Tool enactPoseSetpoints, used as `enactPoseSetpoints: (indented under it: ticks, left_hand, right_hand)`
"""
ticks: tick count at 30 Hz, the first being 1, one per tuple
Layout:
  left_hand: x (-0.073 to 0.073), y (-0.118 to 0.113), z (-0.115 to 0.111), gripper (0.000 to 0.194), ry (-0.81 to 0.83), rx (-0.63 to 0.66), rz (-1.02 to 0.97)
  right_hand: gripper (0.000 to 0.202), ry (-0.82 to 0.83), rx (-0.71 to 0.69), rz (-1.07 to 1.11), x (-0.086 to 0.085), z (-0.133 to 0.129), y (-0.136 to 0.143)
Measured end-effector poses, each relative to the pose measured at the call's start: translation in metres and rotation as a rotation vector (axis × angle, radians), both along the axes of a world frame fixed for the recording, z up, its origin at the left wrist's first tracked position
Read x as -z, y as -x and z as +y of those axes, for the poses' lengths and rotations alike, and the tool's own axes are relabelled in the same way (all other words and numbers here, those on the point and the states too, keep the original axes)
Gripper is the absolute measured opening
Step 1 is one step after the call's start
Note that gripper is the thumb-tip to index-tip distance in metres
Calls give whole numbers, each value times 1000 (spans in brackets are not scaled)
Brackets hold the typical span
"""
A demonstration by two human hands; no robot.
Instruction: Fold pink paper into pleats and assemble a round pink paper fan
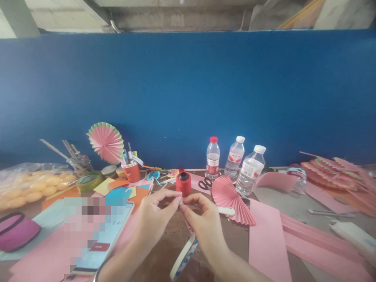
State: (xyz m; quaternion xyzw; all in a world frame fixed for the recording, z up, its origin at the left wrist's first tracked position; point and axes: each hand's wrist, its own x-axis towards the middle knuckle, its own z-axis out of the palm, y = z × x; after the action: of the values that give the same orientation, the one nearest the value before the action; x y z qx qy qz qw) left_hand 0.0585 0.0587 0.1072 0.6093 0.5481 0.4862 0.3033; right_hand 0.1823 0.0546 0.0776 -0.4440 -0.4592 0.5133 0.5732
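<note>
My left hand (158,215) and my right hand (202,223) meet in the middle, thumbs and index fingertips pinched together. Whatever lies between the fingertips is too small to make out. Just below my right hand is a roll of tape (183,256) with a blue-patterned inner side; whether its fingers touch it, I cannot tell. Right behind my fingertips stands a red spool of thread (183,185) with a black top. A folded pink paper fan (232,199) lies to the right of my right hand, beside black-handled scissors (205,183).
Three water bottles (212,160) stand at the back. Pink paper sheets (267,239) cover the right side. On the left are a phone-like device (117,231), a red cup of pens (131,172), a round pleated fan (105,141) and a bag of yellow balls (35,184). A blue partition (176,90) rises behind.
</note>
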Motion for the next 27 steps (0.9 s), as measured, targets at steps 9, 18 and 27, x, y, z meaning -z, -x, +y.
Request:
enactPoseSetpoints:
  ticks: [9, 18, 27]
  left_hand:
    - [1, 8, 8, 11, -62, -70, -92]
    - [-4, 8, 7, 12, -16, -54, -195]
    - [-4, 4, 2, 15, 29, -7, -266]
  right_hand:
    - [19, 62, -58, -103, 4, 4, 1]
    - [30, 144, -119, -51, 6, 4, 1]
    - [29, 99, -90, -54, 10, 6, 1]
